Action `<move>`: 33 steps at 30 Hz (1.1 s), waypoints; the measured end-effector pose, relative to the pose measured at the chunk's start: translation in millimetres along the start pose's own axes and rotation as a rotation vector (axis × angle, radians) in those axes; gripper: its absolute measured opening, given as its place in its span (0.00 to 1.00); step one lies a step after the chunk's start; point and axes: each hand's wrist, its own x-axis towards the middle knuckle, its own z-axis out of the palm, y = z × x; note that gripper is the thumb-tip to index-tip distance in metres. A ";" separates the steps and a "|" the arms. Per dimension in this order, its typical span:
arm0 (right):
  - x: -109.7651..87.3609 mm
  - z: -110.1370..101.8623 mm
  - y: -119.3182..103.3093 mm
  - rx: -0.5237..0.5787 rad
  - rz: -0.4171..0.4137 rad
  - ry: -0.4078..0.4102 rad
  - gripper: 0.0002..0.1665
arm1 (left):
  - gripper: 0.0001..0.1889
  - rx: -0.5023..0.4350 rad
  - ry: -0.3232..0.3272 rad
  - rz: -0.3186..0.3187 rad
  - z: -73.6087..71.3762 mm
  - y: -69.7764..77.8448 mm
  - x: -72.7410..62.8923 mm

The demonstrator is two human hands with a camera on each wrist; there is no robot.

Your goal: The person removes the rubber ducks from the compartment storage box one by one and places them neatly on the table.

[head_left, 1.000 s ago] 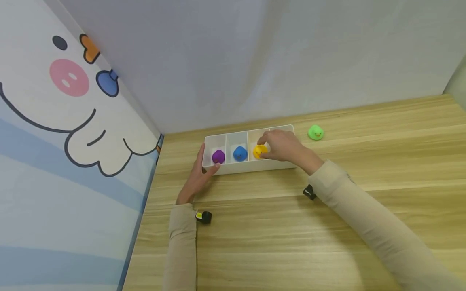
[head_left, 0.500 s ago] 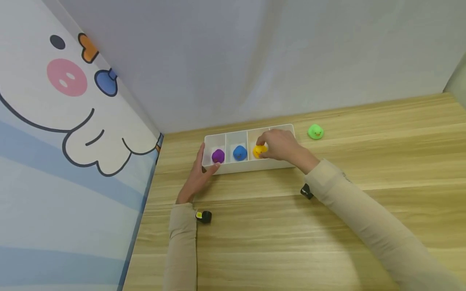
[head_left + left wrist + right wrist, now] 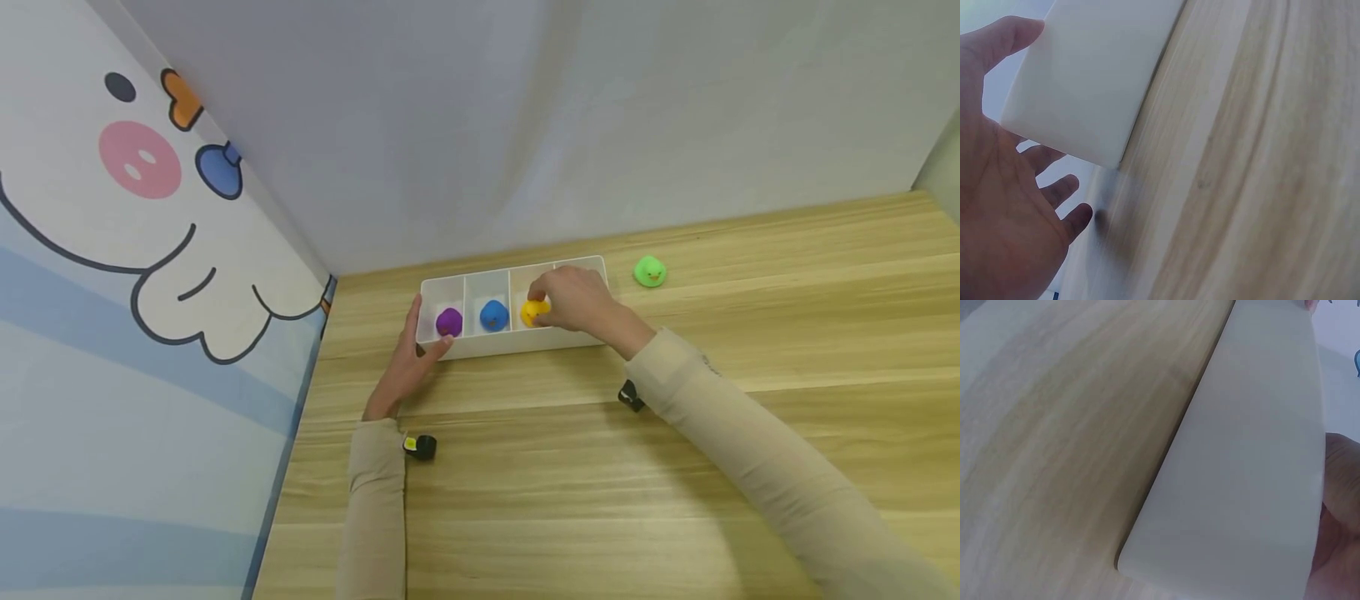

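A white box with several compartments in a row (image 3: 517, 342) stands on the table. In its leftmost compartment sits a purple rubber duck (image 3: 449, 322); the one beside it holds a blue rubber duck (image 3: 493, 316). My right hand (image 3: 581, 302) pinches a yellow rubber duck (image 3: 532, 313) between thumb and fingers, inside the third compartment. That hand hides most of the rightmost compartment. My left hand (image 3: 405, 367) grips the box's left end, thumb at the front rim and fingers round the end wall (image 3: 1091, 81). To the right of the box, a green rubber duck (image 3: 649, 272) rests on the table.
The wooden table (image 3: 525, 483) meets a grey-white wall (image 3: 420, 150) just behind the box. On the left rises a panel with cartoon drawings (image 3: 150, 333). Small black devices sit at the left wrist (image 3: 424, 447) and right wrist (image 3: 630, 396).
The right forearm has shifted slightly to the left, while the right hand stays on the yellow rubber duck. The left hand and the box keep their places.
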 end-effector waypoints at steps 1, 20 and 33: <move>-0.1 0.1 0.0 -0.004 0.001 0.002 0.20 | 0.50 -0.002 0.000 -0.002 0.1 0.2 0.3; -6.2 -4.1 2.4 0.027 -0.055 0.128 0.22 | 0.53 -0.063 0.019 0.024 0.6 -2.0 6.6; -25.1 -31.3 4.7 0.005 -0.051 0.151 0.25 | 0.55 0.002 0.019 -0.039 2.7 5.4 5.8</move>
